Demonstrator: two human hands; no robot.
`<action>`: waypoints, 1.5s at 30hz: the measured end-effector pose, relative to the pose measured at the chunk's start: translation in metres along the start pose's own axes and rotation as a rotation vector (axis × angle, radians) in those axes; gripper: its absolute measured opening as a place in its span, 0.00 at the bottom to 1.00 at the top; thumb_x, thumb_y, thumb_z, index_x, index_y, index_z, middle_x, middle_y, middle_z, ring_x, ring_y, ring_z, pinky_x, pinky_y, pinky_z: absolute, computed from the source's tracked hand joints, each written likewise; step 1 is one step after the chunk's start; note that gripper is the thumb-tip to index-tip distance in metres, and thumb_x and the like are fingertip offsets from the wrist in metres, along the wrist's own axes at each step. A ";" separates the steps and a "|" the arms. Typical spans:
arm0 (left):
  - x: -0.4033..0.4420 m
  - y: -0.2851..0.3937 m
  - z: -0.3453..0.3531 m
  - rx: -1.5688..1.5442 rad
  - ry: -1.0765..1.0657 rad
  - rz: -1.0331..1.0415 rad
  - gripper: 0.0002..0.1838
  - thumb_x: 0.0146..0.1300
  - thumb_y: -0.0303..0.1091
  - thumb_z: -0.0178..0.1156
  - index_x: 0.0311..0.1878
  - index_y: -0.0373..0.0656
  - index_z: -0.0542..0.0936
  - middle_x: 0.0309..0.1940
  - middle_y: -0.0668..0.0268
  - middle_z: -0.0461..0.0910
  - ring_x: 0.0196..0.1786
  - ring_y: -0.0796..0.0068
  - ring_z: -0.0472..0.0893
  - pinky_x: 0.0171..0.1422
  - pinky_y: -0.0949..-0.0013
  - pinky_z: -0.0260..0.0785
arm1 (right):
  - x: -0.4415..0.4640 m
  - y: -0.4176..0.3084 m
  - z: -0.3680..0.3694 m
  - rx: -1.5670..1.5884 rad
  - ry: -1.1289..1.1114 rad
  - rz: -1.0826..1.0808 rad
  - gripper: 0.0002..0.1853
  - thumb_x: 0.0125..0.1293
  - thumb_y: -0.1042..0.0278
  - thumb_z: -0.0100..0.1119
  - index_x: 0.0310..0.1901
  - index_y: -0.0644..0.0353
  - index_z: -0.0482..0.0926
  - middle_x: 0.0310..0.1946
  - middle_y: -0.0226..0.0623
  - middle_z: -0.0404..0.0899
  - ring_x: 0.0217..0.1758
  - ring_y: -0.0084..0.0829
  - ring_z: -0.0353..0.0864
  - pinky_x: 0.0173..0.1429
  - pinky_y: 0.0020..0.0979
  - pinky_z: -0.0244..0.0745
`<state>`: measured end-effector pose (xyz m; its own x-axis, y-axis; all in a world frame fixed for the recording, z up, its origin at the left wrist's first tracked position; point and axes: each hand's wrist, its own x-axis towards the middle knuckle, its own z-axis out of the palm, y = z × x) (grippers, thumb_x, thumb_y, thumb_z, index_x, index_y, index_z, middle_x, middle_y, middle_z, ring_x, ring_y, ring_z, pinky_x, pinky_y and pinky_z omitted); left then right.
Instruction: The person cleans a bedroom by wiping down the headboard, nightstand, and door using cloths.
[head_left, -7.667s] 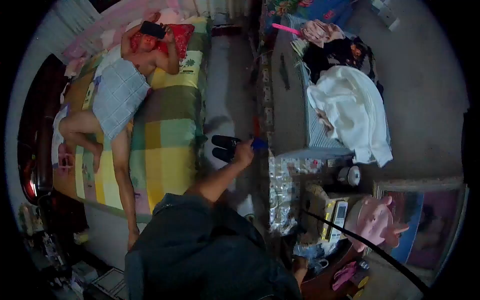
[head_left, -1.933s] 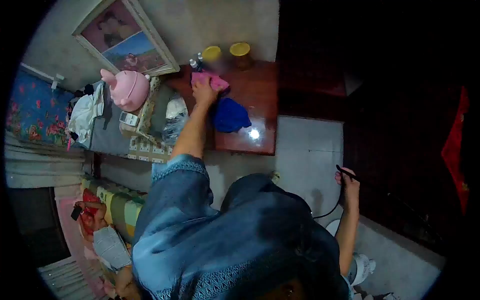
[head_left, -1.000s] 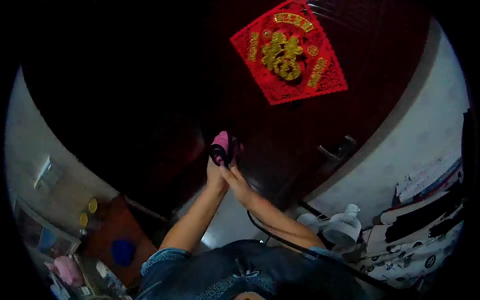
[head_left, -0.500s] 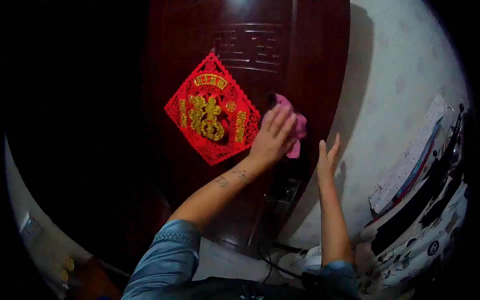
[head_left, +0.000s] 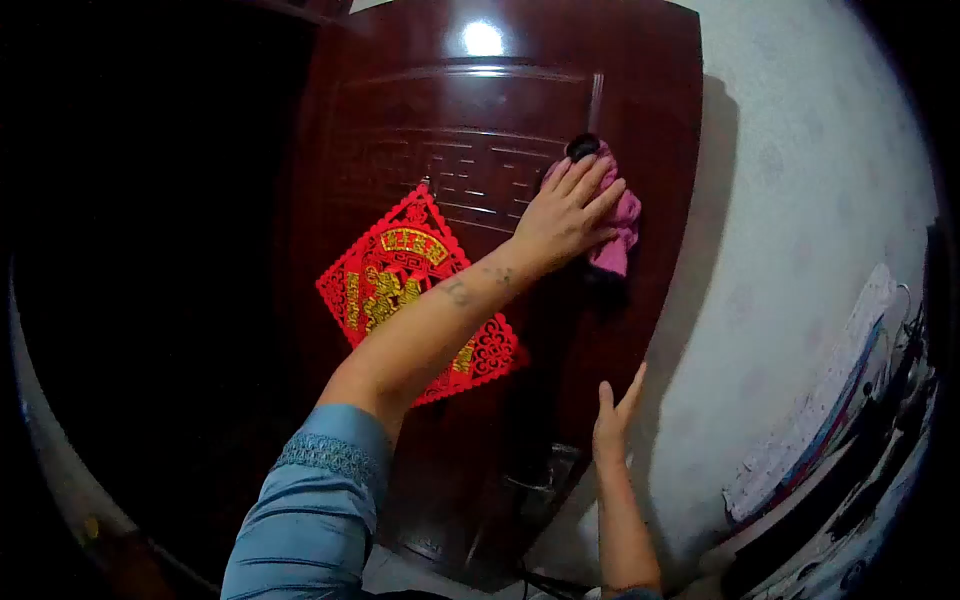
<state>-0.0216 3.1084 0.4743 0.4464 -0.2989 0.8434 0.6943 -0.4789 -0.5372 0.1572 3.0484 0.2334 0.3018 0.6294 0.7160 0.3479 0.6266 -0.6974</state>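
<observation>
My left hand (head_left: 565,215) presses a pink cloth (head_left: 622,225) against the upper right part of a dark red-brown door (head_left: 400,110). Its fingers spread over the cloth, and a dark round patch (head_left: 582,148) shows at the fingertips; I cannot tell what it is. Lower down, at the door's right edge, my right hand (head_left: 615,420) is open, thumb and fingers apart, with nothing visible in it. A red diamond-shaped paper-cut decoration (head_left: 345,285) with gold characters hangs on the door, partly covered by my left forearm.
The door handle (head_left: 545,475) sits below, left of my right hand. A pale wall (head_left: 790,200) runs along the right, with hanging fabric items (head_left: 815,410) on it. The left side is very dark.
The view has tilted upward, showing more of the door's top. My left hand has carried the pink cloth higher on the door. My right hand is now closer to the door's edge.
</observation>
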 end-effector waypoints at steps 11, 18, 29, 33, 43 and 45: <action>-0.033 -0.279 -0.065 0.322 0.214 -0.497 0.20 0.62 0.50 0.60 0.55 0.55 0.78 0.55 0.60 0.77 0.59 0.53 0.74 0.62 0.46 0.63 | 0.005 0.003 0.022 -0.218 0.155 -0.011 0.38 0.72 0.61 0.51 0.75 0.65 0.45 0.77 0.47 0.42 0.80 0.42 0.40 0.80 0.40 0.33; -0.117 -0.350 -0.124 0.535 0.300 -0.882 0.23 0.60 0.49 0.61 0.57 0.51 0.78 0.52 0.56 0.79 0.56 0.53 0.76 0.59 0.51 0.67 | 0.009 0.008 0.047 -0.458 0.348 0.038 0.35 0.73 0.63 0.48 0.75 0.65 0.45 0.77 0.48 0.42 0.80 0.43 0.42 0.80 0.40 0.35; -0.069 -0.145 -0.031 -0.237 0.028 0.192 0.32 0.49 0.48 0.70 0.57 0.48 0.75 0.61 0.58 0.70 0.68 0.56 0.66 0.73 0.44 0.56 | 0.017 0.021 0.051 -0.349 0.467 -0.029 0.30 0.73 0.66 0.47 0.72 0.65 0.53 0.75 0.48 0.49 0.78 0.43 0.48 0.79 0.39 0.40; -0.103 -0.246 -0.081 0.090 0.134 -0.192 0.31 0.60 0.46 0.62 0.66 0.51 0.69 0.67 0.58 0.67 0.71 0.53 0.64 0.74 0.46 0.52 | 0.018 0.037 0.039 -0.120 0.379 -0.039 0.31 0.73 0.66 0.46 0.73 0.67 0.51 0.75 0.49 0.49 0.78 0.41 0.47 0.79 0.37 0.40; -0.395 -0.247 -0.162 0.065 0.077 -0.879 0.35 0.62 0.24 0.54 0.74 0.42 0.56 0.74 0.51 0.53 0.77 0.49 0.52 0.78 0.54 0.46 | 0.023 0.038 0.046 -0.346 0.447 -0.102 0.32 0.71 0.64 0.51 0.72 0.69 0.54 0.74 0.51 0.51 0.75 0.45 0.52 0.78 0.39 0.44; -0.425 -0.207 -0.170 0.043 0.017 -0.880 0.40 0.58 0.19 0.57 0.74 0.44 0.55 0.75 0.51 0.52 0.77 0.48 0.50 0.78 0.53 0.46 | 0.022 0.043 0.046 -0.303 0.416 -0.155 0.32 0.70 0.64 0.51 0.71 0.69 0.54 0.73 0.51 0.52 0.75 0.46 0.53 0.78 0.40 0.44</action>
<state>-0.4508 3.1947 0.2281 -0.2690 0.1516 0.9511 0.8031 -0.5098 0.3084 0.1378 3.1108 0.2181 0.5311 0.2665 0.8043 0.6384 0.4982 -0.5867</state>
